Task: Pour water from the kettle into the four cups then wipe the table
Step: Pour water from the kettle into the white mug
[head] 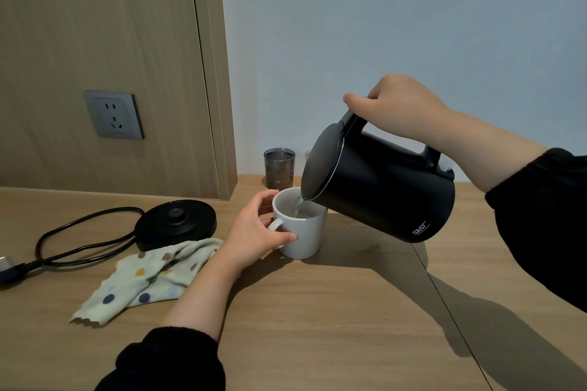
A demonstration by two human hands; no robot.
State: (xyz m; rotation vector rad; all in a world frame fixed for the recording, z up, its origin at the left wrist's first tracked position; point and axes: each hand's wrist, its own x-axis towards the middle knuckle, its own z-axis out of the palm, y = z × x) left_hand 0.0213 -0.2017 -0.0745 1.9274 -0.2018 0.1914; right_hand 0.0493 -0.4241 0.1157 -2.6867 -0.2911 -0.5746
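My right hand (397, 108) grips the handle of a black kettle (381, 190), tilted to the left with its spout over a white mug (303, 232). A thin stream of water runs from the spout into the mug. My left hand (254, 232) holds the mug by its handle side on the wooden table (317, 327). Behind the mug, near the wall, stands a dark glass cup (279, 168). The rim of a clear cup (307, 154) shows just past the kettle, the rest hidden. A pale cloth with coloured dots (149, 279) lies crumpled to the left of my forearm.
The kettle's black round base (176, 224) sits on the table left of the mug, its cord (79, 241) looping toward the left edge. A wall socket (113, 115) is set in the wooden panel. A seam (444, 305) crosses the table on the right.
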